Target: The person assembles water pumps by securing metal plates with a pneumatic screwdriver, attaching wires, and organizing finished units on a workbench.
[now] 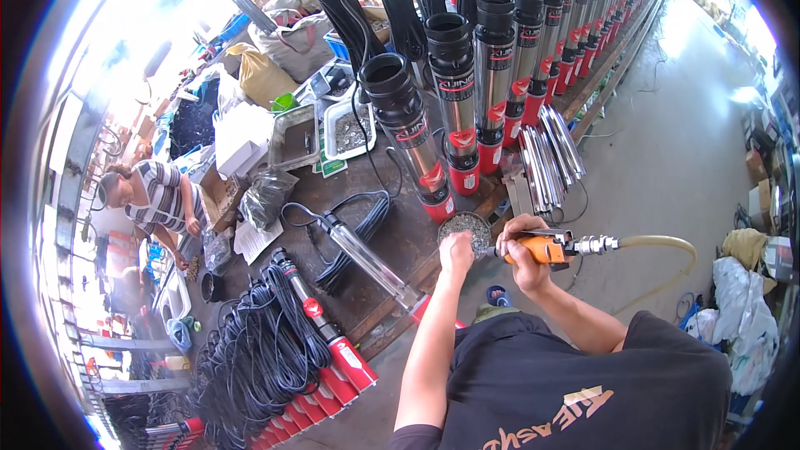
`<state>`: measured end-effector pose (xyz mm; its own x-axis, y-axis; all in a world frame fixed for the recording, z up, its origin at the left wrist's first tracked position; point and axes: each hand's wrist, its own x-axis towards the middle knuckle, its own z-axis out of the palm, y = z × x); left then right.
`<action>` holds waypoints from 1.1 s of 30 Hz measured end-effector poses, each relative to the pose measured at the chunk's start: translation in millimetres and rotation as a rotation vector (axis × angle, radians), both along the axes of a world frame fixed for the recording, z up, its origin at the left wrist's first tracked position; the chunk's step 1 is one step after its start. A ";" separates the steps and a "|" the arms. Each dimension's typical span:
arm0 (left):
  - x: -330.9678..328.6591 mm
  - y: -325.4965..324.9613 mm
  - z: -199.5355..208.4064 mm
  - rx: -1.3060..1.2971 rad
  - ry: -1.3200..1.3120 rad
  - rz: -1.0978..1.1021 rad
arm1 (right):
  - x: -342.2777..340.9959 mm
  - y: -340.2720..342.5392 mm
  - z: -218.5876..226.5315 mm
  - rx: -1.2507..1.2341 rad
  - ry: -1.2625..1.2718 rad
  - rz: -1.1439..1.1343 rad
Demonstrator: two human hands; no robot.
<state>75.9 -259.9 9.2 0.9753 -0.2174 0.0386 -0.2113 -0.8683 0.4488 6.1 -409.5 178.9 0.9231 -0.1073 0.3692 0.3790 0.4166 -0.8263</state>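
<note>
Gripping the orange air tool just right of the frame's centre, your right hand wraps its body and points it left, probably so its nose meets your left hand. That one curls at the bowl of small metal parts; whether it pinches anything, I cannot tell. The bowl sits by the table's edge, seemingly for short reaches, and your hose trails right, likely out of your way. Steel cylinders stand upright toward the upper right, perhaps to save space. Your dark table also carries coiled cable; grey floor spreads right, and a co-worker in stripes bends at far left.
</note>
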 end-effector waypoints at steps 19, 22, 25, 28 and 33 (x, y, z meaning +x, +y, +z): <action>-72.3 40.0 122.9 -2.158 0.849 0.233 | 9.9 38.2 28.7 0.239 -0.092 -0.014; -81.4 45.4 126.9 -2.181 0.772 0.250 | 10.3 46.7 26.3 0.232 -0.089 0.025; -89.2 52.3 128.8 -2.178 0.700 0.281 | 8.9 54.4 26.2 0.229 -0.088 0.043; -98.8 55.9 129.5 -2.182 0.652 0.345 | 6.5 59.7 18.8 0.257 -0.103 0.105; -120.8 67.2 123.7 -2.192 0.561 0.480 | -0.1 76.7 7.7 0.212 -0.034 0.155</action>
<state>-44.9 -192.7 132.9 0.9200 -0.0708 -0.3855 0.2244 0.9016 0.3699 6.0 -332.8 186.5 0.9220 -0.0440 0.3848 0.3233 0.6345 -0.7020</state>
